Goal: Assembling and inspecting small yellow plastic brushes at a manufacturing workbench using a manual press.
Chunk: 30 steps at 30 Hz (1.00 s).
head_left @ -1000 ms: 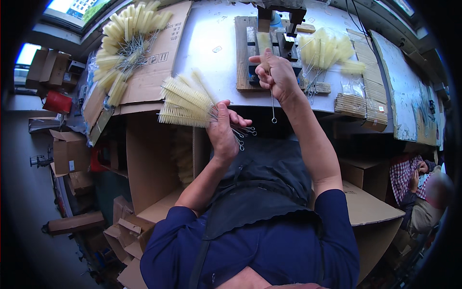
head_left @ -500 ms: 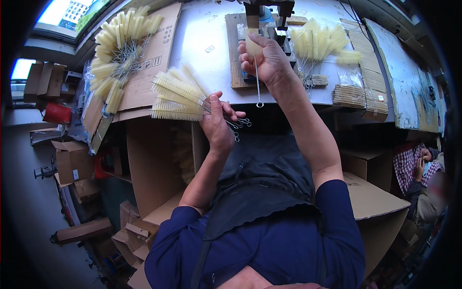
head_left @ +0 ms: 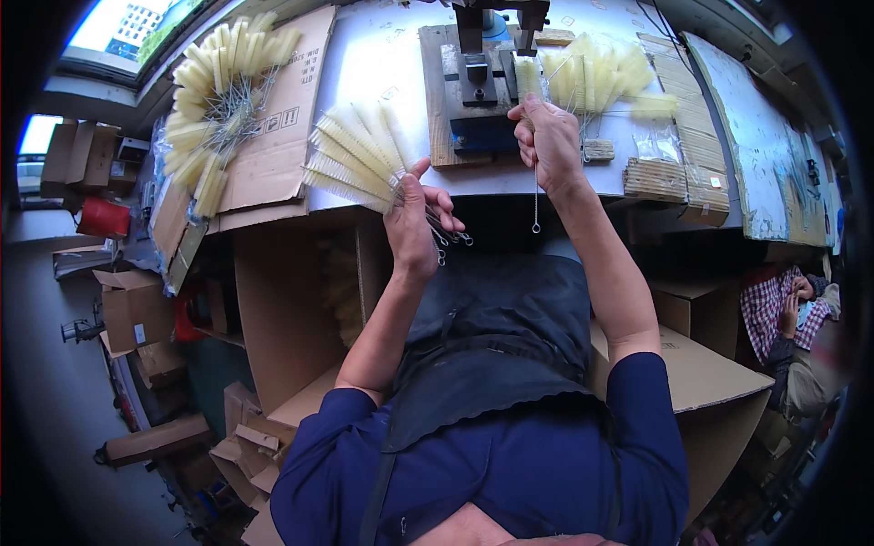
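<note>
Fanned out in my left hand (head_left: 417, 221) are several cream bottle brushes (head_left: 357, 162), gripped by their twisted wire stems. The looped wire ends poke out below my fingers, and the bristles point up and left. My right hand (head_left: 552, 141) pinches a single bottle brush (head_left: 528, 76), its bristle head upward and its ringed wire stem hanging below the fist. This hand is just right of a small dark metal press (head_left: 477, 86) on a wooden board (head_left: 440, 127). Close behind it lies a pile of similar brushes (head_left: 601, 73).
A large heap of brushes (head_left: 223, 100) lies on cardboard at the table's left. Stacked cardboard strips (head_left: 657, 180) sit at the right table edge. Open cartons (head_left: 287, 309) stand below the table on both sides. Far right, another person's hands (head_left: 797, 300) are visible.
My right hand has moved right and slightly down, away from the front of the press, carrying the brush. My left hand's brushes have shifted slightly right and spread more upward.
</note>
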Each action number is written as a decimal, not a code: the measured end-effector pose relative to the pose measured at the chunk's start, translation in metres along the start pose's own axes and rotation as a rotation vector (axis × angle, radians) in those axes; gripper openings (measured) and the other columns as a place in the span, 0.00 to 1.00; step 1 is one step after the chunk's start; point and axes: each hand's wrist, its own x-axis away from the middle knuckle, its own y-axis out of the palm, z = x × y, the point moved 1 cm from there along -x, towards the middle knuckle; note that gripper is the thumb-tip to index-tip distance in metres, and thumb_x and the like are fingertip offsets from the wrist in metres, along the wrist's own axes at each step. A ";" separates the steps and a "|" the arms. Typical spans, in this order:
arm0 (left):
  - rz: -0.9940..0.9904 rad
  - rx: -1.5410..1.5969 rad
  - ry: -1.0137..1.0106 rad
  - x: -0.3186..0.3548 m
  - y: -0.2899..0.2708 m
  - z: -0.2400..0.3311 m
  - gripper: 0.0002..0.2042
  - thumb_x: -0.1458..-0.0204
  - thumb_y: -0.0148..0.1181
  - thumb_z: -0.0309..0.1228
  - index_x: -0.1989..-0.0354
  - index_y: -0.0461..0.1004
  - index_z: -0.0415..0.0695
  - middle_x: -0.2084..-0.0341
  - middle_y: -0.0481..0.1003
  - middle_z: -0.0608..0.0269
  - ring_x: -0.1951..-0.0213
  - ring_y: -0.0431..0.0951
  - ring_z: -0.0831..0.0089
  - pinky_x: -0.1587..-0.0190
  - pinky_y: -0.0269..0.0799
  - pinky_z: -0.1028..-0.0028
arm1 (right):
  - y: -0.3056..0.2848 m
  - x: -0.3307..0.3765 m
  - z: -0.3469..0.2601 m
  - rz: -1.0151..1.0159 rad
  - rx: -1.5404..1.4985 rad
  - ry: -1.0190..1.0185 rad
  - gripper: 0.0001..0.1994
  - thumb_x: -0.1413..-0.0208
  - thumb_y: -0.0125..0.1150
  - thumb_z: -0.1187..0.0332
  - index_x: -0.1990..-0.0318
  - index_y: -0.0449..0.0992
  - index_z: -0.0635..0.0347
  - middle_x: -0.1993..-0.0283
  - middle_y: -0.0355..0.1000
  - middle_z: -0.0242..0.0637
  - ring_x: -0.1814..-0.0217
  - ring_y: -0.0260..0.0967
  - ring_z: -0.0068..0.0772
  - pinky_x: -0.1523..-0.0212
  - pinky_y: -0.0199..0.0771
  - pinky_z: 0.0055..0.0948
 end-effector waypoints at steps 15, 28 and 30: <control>0.029 0.025 0.008 -0.002 0.005 -0.003 0.25 0.31 0.43 0.43 0.36 0.59 0.34 0.70 0.69 0.65 0.72 0.73 0.79 0.67 0.81 0.73 | -0.013 -0.014 -0.019 -0.127 -0.191 0.164 0.15 0.30 0.48 0.61 0.62 0.70 0.66 0.83 0.57 0.24 0.89 0.50 0.14 0.89 0.51 0.19; -0.272 0.157 -0.150 -0.003 0.013 -0.005 0.23 0.31 0.42 0.35 0.33 0.54 0.37 0.63 0.74 0.57 0.63 0.80 0.66 0.56 0.80 0.65 | -0.074 -0.067 -0.026 0.555 0.735 -0.702 0.21 0.34 0.54 0.57 0.52 0.73 0.73 0.63 0.77 0.39 0.66 0.72 0.22 0.67 0.73 0.21; -0.223 0.147 -0.177 -0.001 0.011 -0.004 0.21 0.31 0.43 0.37 0.36 0.59 0.37 0.67 0.74 0.59 0.68 0.79 0.69 0.62 0.81 0.68 | -0.038 -0.025 -0.019 0.359 0.474 -0.709 0.20 0.36 0.58 0.59 0.50 0.74 0.73 0.59 0.77 0.39 0.57 0.74 0.26 0.58 0.74 0.25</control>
